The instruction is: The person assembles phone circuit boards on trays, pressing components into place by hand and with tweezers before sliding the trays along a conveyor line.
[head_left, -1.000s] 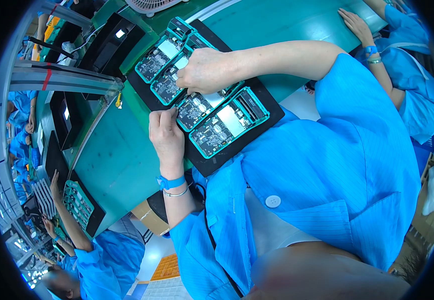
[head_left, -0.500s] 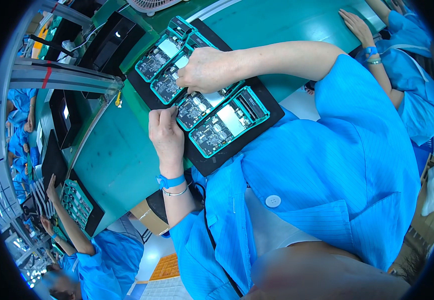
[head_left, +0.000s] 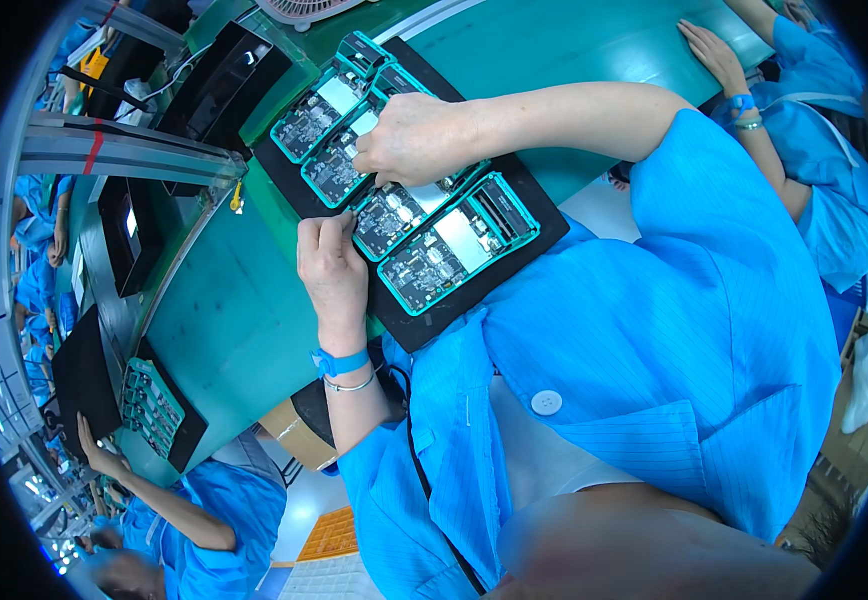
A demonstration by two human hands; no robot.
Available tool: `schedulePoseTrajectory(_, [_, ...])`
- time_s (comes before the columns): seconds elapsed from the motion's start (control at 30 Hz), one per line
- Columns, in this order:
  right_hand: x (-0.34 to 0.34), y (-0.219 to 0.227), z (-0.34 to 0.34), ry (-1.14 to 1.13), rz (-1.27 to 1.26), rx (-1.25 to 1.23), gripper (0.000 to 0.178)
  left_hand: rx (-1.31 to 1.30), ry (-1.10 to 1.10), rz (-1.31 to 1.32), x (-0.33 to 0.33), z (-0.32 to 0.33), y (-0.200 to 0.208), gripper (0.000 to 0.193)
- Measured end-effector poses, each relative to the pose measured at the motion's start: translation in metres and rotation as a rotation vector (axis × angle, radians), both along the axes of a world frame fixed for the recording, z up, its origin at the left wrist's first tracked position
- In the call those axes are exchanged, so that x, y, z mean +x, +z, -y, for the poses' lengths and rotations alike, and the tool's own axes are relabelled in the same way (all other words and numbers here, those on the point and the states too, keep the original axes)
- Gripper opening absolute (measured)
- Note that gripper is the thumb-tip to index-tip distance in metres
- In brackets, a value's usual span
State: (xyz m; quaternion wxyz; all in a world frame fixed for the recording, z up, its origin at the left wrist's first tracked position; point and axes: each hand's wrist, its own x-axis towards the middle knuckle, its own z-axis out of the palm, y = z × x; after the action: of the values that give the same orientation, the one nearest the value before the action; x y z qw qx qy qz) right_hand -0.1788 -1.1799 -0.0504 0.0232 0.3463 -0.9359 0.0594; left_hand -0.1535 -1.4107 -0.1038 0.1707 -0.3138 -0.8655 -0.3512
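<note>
Before me lies a black tray (head_left: 544, 212) with several teal-framed electronic devices side by side, their circuit boards and silver blocks exposed. My right hand (head_left: 416, 138) reaches in from the right, fingers bent and pressed together over the second and third devices. What its fingertips pinch is hidden under the hand. Curled fingers of my left hand (head_left: 332, 262) meet at the left end of the third device (head_left: 386, 222); anything between them is out of sight. The nearest device (head_left: 459, 245) is uncovered, as is most of the farthest device (head_left: 316, 118).
The tray rests on a green workbench (head_left: 244, 310). Metal posts (head_left: 134, 150) and dark screens (head_left: 216, 85) stand at the left. A co-worker's hand (head_left: 102, 452) is by another tray of devices (head_left: 154, 410) at lower left. Another person's hand (head_left: 712, 58) lies on the bench at upper right.
My hands and the devices look unmoved. At lower left the co-worker's arm has shifted lower, and a black panel now stands beside the other tray.
</note>
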Motion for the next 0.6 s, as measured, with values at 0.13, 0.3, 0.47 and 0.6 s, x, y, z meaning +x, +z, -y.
schedulePoseTrajectory(0.13, [-0.0013,-0.002,0.0002,-0.013,0.003,0.007,0.021,-0.003,0.0,-0.008,-0.0005,0.0,-0.0006,0.014])
schedulePoseTrajectory(0.3, [-0.0009,-0.0012,-0.0004,-0.011,0.004,0.002,0.021,-0.004,0.008,-0.018,0.0,-0.0005,-0.0009,0.014])
schedulePoseTrajectory(0.47, [-0.0014,-0.0022,-0.0003,-0.015,0.022,0.012,0.021,-0.006,0.009,-0.02,0.0005,-0.0017,-0.0013,0.014])
schedulePoseTrajectory(0.6, [-0.0009,-0.0011,0.0003,-0.01,0.02,0.008,0.022,-0.003,0.003,-0.024,0.0003,-0.001,-0.0021,0.014])
